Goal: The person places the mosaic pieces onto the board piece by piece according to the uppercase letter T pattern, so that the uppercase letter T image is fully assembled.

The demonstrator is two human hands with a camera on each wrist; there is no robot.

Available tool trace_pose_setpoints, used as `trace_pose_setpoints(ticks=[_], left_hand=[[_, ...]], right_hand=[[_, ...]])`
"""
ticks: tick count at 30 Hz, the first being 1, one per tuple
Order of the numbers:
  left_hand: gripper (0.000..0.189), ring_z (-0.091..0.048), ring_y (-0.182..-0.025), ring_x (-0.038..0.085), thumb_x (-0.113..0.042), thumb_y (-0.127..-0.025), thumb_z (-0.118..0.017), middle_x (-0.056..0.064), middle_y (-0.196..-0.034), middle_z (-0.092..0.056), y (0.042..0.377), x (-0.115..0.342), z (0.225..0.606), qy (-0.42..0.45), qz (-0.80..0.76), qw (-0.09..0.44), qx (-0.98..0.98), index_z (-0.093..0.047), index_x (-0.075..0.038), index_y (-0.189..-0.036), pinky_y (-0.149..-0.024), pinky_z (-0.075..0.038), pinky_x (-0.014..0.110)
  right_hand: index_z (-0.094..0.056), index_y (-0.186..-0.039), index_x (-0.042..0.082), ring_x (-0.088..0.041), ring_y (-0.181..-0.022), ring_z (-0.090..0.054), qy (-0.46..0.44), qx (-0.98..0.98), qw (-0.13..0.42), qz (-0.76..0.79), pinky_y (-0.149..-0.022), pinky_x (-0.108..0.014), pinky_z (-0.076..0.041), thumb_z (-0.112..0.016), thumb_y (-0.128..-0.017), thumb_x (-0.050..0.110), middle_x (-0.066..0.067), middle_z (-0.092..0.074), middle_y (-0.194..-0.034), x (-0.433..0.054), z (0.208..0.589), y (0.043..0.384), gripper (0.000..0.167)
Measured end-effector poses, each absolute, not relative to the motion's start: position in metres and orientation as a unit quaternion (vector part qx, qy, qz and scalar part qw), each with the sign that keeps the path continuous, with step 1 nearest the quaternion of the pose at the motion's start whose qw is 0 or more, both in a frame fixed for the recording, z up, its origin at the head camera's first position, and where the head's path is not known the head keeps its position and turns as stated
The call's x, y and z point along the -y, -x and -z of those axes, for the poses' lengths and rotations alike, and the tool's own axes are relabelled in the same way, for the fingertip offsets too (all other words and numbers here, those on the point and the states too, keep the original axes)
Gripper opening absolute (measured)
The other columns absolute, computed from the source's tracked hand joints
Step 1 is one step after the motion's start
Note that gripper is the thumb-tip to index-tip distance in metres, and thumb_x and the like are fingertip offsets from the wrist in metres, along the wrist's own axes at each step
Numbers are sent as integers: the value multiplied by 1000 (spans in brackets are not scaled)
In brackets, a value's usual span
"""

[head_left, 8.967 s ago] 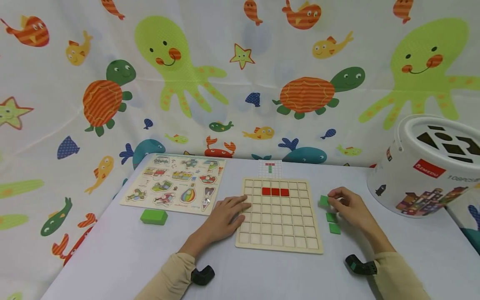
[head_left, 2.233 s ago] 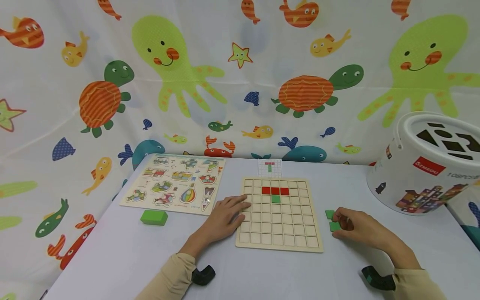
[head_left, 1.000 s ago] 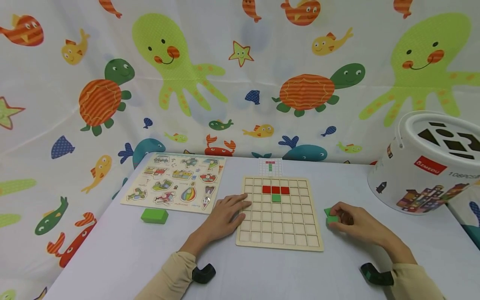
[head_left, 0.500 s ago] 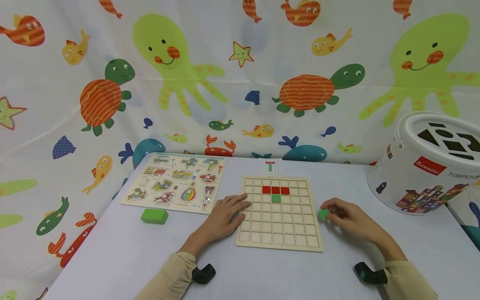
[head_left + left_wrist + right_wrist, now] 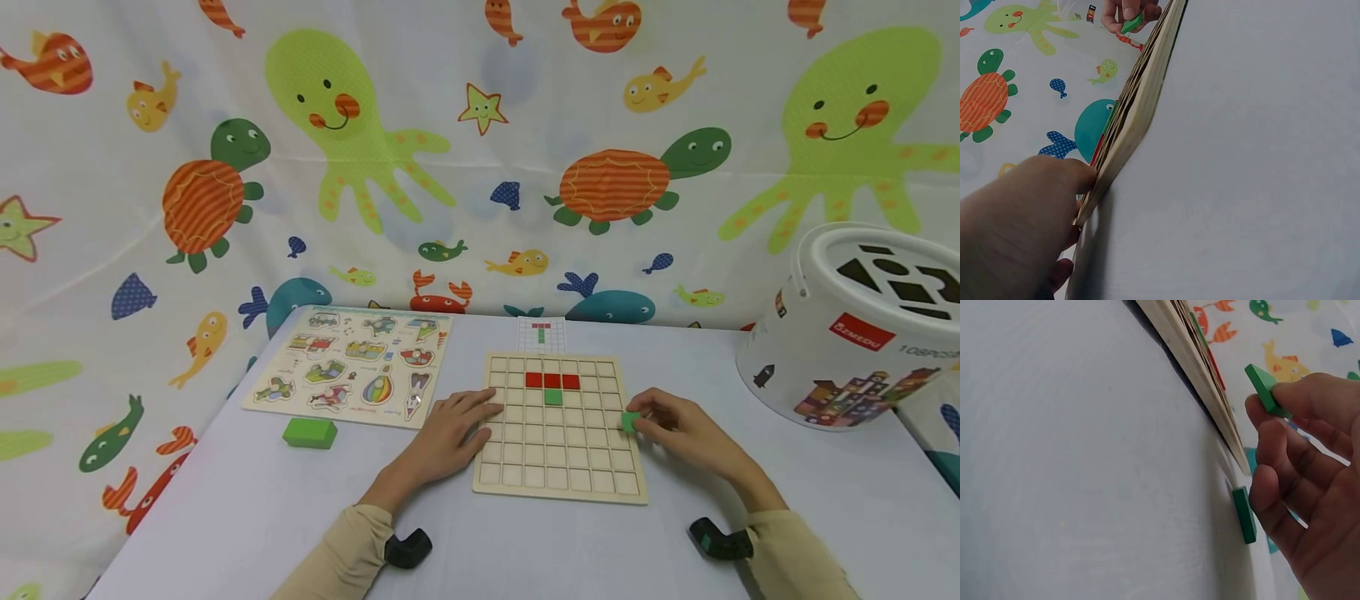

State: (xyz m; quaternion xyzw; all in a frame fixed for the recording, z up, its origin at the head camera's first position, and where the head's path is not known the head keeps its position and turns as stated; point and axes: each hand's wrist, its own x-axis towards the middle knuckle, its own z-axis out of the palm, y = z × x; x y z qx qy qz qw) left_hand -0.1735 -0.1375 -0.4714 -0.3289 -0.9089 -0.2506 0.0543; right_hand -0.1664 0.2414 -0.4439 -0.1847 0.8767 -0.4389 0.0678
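Puzzle: flat, pale wooden puzzle board (image 5: 356, 372) w/ coloured vehicle pics, far L of your table.
Block: solid bright-green rect. block (image 5: 310, 432), on the table just in front of the puzzle.
L sleeve: beige cloth sleeve (image 5: 341, 550), black curved wrist device (image 5: 408, 549) by the cuff.
L hand: your left hand (image 5: 453, 427) is relaxed & fairly wide, fingers spread, tips over the L edge of the grid.
Grid: pale wooden square grid board (image 5: 558, 442), flat on the white table (image 5: 540, 542), ctr in front of you.
Card: small white gridded card (image 5: 542, 336), just behind the board; printed red bar atop a green column.
Reds: three red square tiles (image 5: 552, 381), side by side, 2nd row from the far edge, mid cols.
Set green: one green square tile (image 5: 553, 397), in the cell directly nearer you than the middle red.
Held green: thin bright-green wooden tile (image 5: 628, 422), at the board's R rim in the head view; off the table & tilted in the R wrist view.
R hand: your right hand (image 5: 678, 425) is narrow, pinching that tile btwn thumb & fingers.
Loose green: darker-looking green flat tile (image 5: 1244, 515), on the table near the board, just beside your lower fingers; hidden in the head view.
Bucket: big white round bucket (image 5: 847, 333), shape-cut lid, red brand label, far R.
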Motion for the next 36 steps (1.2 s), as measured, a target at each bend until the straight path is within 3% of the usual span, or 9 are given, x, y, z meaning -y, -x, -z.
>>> trace_pose_setpoints(ticks=[14, 22, 30, 36], left_hand=[[38, -40, -134, 21, -27, -96, -54, 2, -148, -41, 173, 137, 472, 325, 249, 55, 911, -54, -21, -134, -94, -36, 44], [39, -41, -133, 22, -26, -96, -54, 2, -148, -42, 172, 136, 471, 327, 249, 57, 910, -54, -21, -134, -94, -36, 45], [39, -41, -133, 22, -26, -95, -55, 2, -147, -43, 172, 135, 470, 328, 246, 64, 910, -54, -21, -134, -93, -36, 45], [39, -41, -133, 21, -27, -96, -54, 1, -148, -42, 174, 137, 474, 326, 245, 60, 911, -53, -22, -134, -94, -36, 45]], right_hand=[[-61, -104, 18, -10, -74, -60, 178, -887, 18, 425, -65, -22, -47, -64, -91, 29, 3, -66, -91, -223, 441, 174, 17], [-60, -105, 14, -12, -77, -59, 179, -880, 32, 440, -67, -22, -47, -64, -90, 28, 1, -67, -89, -208, 442, 177, 20], [-60, -103, 14, -16, -69, -57, 181, -869, 43, 458, -62, -22, -45, -64, -91, 23, -3, -65, -89, -193, 443, 179, 16], [-61, -98, 18, -13, -77, -54, 194, -869, 44, 453, -67, -22, -45, -65, -90, 28, 2, -61, -89, -185, 444, 181, 14]])
